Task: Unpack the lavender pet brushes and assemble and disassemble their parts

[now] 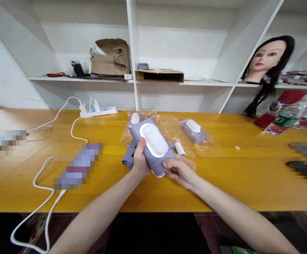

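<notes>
Both my hands hold a purple device with a white oval perforated plate (153, 141) above the yellow table (222, 183). My left hand (139, 160) wraps its left side, thumb resting near the white plate. My right hand (178, 171) grips its near end from below, fingers curled. A purple strap or handle part (128, 158) hangs under the left hand. A small white cylinder (180, 148) lies just right of the device.
Clear plastic bags (169, 130) lie behind, one holding a second purple-and-white device (193, 130). A white power strip (98, 112) with cables sits at the back left. A mannequin head (270, 60), bottles (283, 121) and shelves with cardboard boxes (111, 58) stand beyond.
</notes>
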A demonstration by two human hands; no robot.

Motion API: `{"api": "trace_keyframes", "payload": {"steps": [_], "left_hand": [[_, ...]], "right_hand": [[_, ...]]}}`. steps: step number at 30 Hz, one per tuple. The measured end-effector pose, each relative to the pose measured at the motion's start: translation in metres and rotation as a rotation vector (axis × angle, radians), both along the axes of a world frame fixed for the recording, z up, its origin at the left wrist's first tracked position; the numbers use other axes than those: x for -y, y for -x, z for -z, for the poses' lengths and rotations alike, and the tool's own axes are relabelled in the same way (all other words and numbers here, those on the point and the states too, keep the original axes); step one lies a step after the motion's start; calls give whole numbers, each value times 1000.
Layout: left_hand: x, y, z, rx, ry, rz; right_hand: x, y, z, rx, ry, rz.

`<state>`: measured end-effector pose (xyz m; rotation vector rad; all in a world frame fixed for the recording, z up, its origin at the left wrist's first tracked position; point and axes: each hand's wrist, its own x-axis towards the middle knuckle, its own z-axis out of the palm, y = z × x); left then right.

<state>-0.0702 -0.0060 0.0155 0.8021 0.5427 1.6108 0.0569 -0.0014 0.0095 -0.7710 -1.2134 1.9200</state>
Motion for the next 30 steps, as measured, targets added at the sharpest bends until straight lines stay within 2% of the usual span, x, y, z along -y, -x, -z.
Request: {"api": "trace_keyframes", "payload": {"steps": [8,12,14,16,17,20,22,23,24,25,28,30], "left_hand": [[0,-2,-1,67,162,7],[-2,4,-3,78,113,78],[-4,8,-5,109,68,109],[-6,11,-7,148,52,116],[-6,12,-8,164,53,113],[-7,13,-10,191,66,128],[-6,12,-10,187,89,150],[-6,11,-10,180,106,152],[-5,9,-9,170,124,143],[-4,8,-9,157,142,123],[-3,3,-5,123,183,26],[-3,0,-3,98,201,-19]], "right_hand": [[6,1,13,-100,61,30],[5,-2,13,-47,-35,-54],[2,-8,9,-9,-142,-117],[-1,-15,5,64,-376,-53],[-3,-19,3,125,-574,53],[-6,-27,0,339,-1343,428],[-6,-29,1,405,-1743,499],[-4,-28,2,400,-1827,474],[-2,-27,3,378,-1813,447],[0,-25,4,346,-1712,429],[4,-20,4,260,-1132,395],[4,-17,3,244,-804,345]]}}
